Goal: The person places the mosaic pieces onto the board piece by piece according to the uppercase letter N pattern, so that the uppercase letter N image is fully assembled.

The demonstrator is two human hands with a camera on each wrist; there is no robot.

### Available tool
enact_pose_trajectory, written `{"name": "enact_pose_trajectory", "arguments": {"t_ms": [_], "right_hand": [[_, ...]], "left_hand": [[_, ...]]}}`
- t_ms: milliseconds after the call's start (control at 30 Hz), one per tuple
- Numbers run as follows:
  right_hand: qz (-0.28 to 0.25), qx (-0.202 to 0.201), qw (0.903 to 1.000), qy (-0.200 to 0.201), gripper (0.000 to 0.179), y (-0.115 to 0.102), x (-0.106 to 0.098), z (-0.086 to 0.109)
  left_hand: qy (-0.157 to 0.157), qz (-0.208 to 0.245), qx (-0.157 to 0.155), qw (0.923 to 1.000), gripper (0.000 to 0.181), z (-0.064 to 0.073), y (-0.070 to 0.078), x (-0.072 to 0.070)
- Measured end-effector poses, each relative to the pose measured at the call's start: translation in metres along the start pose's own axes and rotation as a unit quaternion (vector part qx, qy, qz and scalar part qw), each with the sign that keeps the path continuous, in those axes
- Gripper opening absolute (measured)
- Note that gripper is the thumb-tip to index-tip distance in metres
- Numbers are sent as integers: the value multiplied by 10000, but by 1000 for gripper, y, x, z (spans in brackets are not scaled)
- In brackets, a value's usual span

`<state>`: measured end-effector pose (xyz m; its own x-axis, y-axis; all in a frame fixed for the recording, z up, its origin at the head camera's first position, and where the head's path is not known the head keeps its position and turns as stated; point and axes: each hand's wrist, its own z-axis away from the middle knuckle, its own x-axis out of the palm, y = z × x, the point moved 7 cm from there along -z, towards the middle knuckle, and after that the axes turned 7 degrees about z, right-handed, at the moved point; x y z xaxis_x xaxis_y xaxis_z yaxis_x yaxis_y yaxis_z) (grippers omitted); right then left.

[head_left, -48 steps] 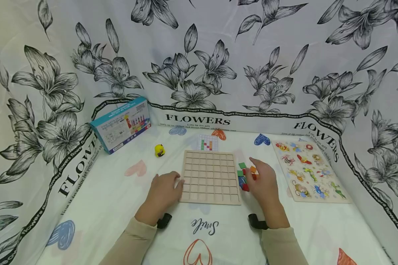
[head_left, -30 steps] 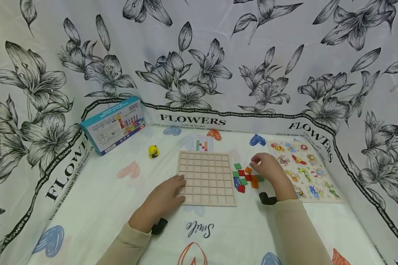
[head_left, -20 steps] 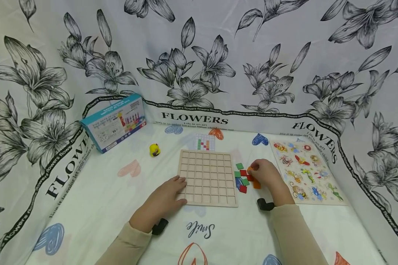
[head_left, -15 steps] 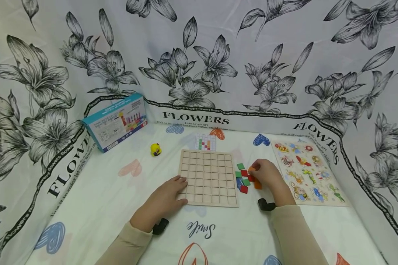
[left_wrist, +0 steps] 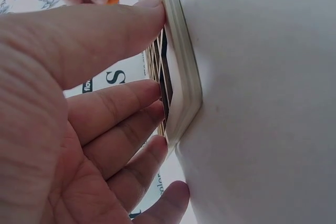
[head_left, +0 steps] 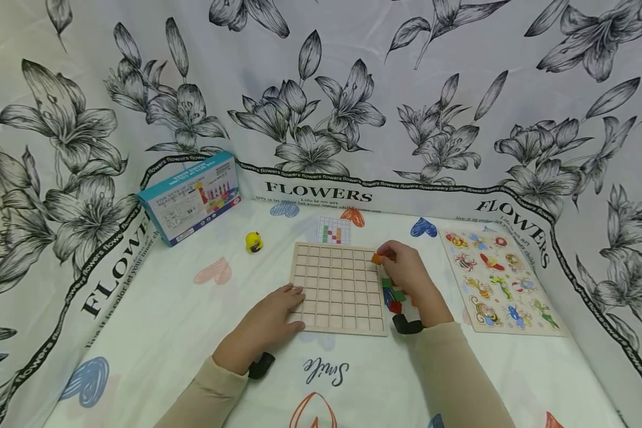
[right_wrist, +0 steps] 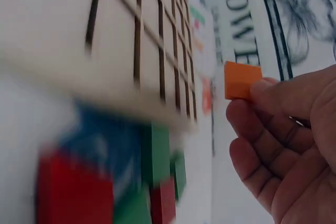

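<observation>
A wooden grid board lies in the middle of the table in the head view. My right hand pinches an orange square tile between thumb and fingertip, over the board's far right corner. At the board's left edge rests my left hand, fingers fairly straight; in the left wrist view its thumb and fingertips touch the rim. Right of the board lie loose tiles, among them a green tile and a red tile. My right hand partly hides this pile.
Behind the board lies a small pattern card with coloured squares. A yellow duck toy and a blue-and-white box stand to the left. On the right lies a puzzle board with insect pictures. A flower-printed curtain hangs behind.
My right hand has taken the orange tile from the pile and carried it left and away from me to the board's corner. My left hand came to rest on the left edge and has stayed.
</observation>
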<state>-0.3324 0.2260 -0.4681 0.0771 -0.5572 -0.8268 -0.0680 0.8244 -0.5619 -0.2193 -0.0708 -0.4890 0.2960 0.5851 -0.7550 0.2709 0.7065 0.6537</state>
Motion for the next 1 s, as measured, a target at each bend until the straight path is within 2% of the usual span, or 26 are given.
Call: {"name": "enact_pose_trajectory", "arguments": {"t_ms": [167, 333, 667, 1000], "right_hand": [[59, -528, 9973, -502, 10, -34, 31, -9], [252, -563, 9951, -771, 5, -44, 48, -15], [476, -684, 9918, -965, 4, -43, 54, -13], [392, -776, 9918, -939, 6, -42, 56, -7]], "left_hand": [[11, -36, 12, 10000, 61, -1, -1, 1], [-8, -93, -69, 9999, 62, -2, -3, 3], [4, -79, -67, 9999, 61, -2, -3, 2], [53, -46, -96, 9999, 60, -1, -1, 2]]}}
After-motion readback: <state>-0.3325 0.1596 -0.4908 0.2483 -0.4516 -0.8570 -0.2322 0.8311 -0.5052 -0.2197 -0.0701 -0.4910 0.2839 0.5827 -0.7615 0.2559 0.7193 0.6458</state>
